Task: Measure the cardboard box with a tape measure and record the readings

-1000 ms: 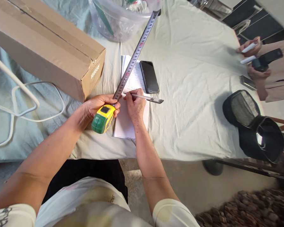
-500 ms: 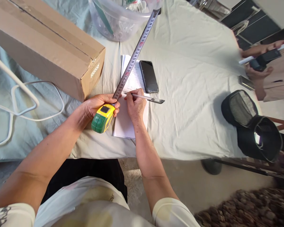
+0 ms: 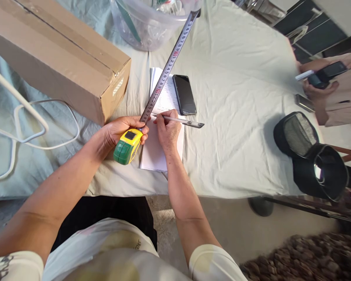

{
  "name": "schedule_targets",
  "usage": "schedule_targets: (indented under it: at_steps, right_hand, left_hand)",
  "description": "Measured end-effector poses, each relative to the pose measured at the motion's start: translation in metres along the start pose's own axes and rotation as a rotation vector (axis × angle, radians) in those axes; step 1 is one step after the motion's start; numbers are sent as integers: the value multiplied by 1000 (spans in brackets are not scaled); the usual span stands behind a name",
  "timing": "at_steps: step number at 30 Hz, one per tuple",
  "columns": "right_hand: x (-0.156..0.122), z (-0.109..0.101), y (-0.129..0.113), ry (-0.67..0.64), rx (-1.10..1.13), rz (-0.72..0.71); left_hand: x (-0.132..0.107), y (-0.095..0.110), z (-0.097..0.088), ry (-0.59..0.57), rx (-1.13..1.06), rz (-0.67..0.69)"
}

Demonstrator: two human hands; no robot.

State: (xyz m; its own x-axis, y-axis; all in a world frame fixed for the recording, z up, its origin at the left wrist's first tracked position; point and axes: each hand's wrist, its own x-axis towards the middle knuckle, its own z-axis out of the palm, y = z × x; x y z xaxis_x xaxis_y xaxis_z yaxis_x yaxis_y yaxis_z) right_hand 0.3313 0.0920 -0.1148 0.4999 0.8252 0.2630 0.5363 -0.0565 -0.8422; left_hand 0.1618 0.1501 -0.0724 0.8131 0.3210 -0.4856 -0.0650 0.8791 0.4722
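My left hand [image 3: 119,130] is closed round a yellow and green tape measure [image 3: 127,146] near the table's front edge. Its metal blade [image 3: 166,70] runs out diagonally up and to the right, over a white notepad [image 3: 159,150] and as far as a clear plastic tub [image 3: 148,21]. My right hand [image 3: 167,130] rests on the notepad and pinches a clear pen [image 3: 183,121], tip on the paper beside the blade. A black phone [image 3: 184,95] lies on the notepad's upper right corner.
A long cardboard box [image 3: 58,54] lies at the back left, with a white wire frame [image 3: 23,125] beside it. A pale cloth [image 3: 240,117] covers the table. A black cap and pouch [image 3: 310,152] hang at the right edge. Another person's hands [image 3: 318,84] hold a dark device at far right.
My hands, tape and pen have barely moved. The other person's hands at the far right have shifted with the device.
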Motion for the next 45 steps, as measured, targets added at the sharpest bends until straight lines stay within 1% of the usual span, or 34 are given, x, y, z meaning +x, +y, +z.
schedule_targets:
  at_steps: [5, 11, 20, 29, 36, 45]
  right_hand:
    - [0, 1, 3, 9, -12, -7]
    - [-2, -1, 1, 58, 10, 20]
    - [-1, -1, -2, 37, -18, 43]
    - [0, 0, -1, 39, -59, 42]
    - [-1, 0, -1, 34, -49, 46]
    - [-1, -1, -1, 58, -47, 27]
  left_hand:
    - [1, 0, -2, -23, 7, -3]
    - [0, 0, -1, -1, 14, -1]
    - [0, 0, 0, -9, 10, -3]
    - [3, -1, -5, -44, -2, -2]
    - [1, -1, -3, -18, 11, -1]
    - [3, -1, -4, -26, -13, -3]
